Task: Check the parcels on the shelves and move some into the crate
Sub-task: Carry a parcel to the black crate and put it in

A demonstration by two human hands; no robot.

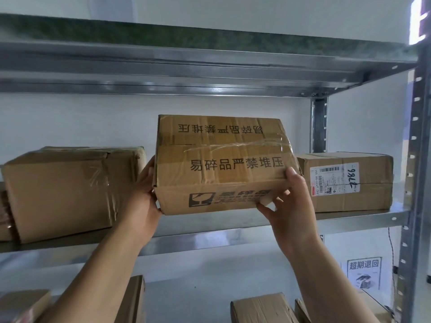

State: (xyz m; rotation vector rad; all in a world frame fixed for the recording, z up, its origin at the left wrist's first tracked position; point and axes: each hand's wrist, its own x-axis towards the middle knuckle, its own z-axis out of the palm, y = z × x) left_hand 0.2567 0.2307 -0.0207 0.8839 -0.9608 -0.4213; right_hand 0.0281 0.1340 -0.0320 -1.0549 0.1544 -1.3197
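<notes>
at a steel shelf [349, 217], the left hand [144, 194] and right hand [291, 206] grip opposite ends of a tilted parcel [221, 164].

The middle parcel [221, 159] is coloured brown and is printed with black characters and a black fragile mark. A white label [334, 178], marked with black barcode lines and a red strip, is borne by the brown right parcel [368, 201]. The shelf [349, 216] is finished silver-grey.
</notes>
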